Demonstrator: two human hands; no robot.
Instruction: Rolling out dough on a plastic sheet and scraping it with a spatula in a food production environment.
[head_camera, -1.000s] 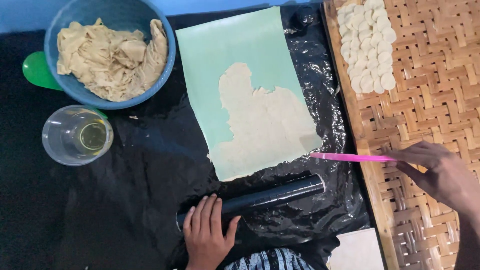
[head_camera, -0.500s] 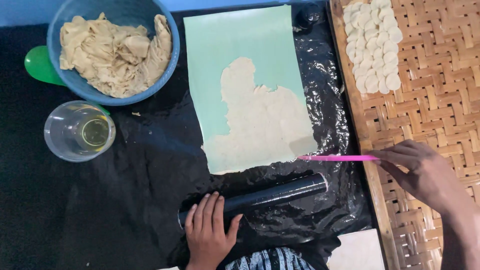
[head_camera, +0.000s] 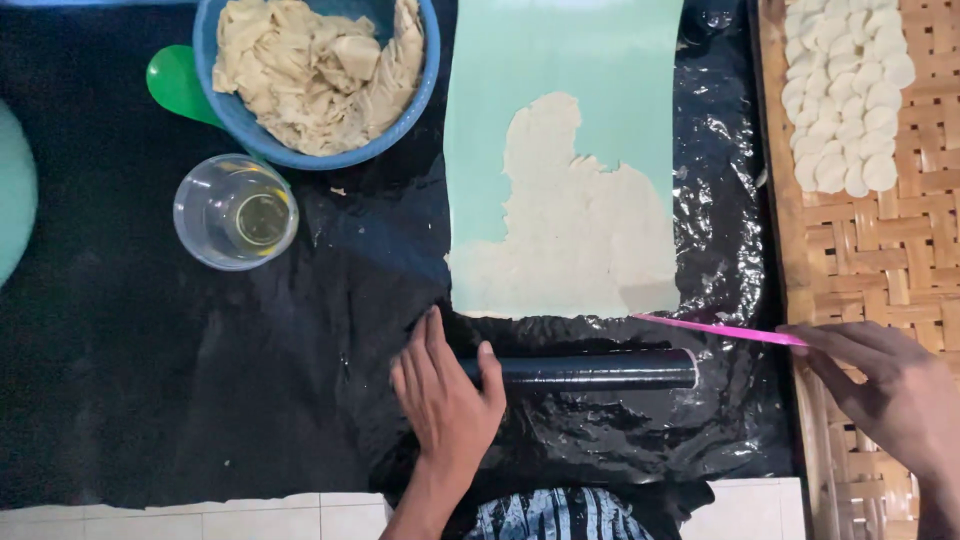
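My left hand (head_camera: 447, 398) lies flat, fingers together, on the left end of a black rolling pin (head_camera: 600, 370) that rests across black plastic sheeting (head_camera: 250, 380). My right hand (head_camera: 885, 385) holds a thin pink strip (head_camera: 715, 329) whose tip touches the lower right corner of a pale green mat (head_camera: 560, 60). A thin sheet of rolled dough (head_camera: 575, 230) covers the mat's lower part, with ragged cut-out edges along its top.
A blue bowl (head_camera: 225, 100) of dough scraps sits at the top left, with a green lid (head_camera: 177, 82) beside it. A clear cup (head_camera: 235, 212) of oil stands below the bowl. Several white dough rounds (head_camera: 845, 95) lie on a woven bamboo tray (head_camera: 880, 260) at the right.
My right hand has brought the pink strip leftward, its tip now at the dough sheet's lower right corner. My left hand has stayed on the rolling pin.
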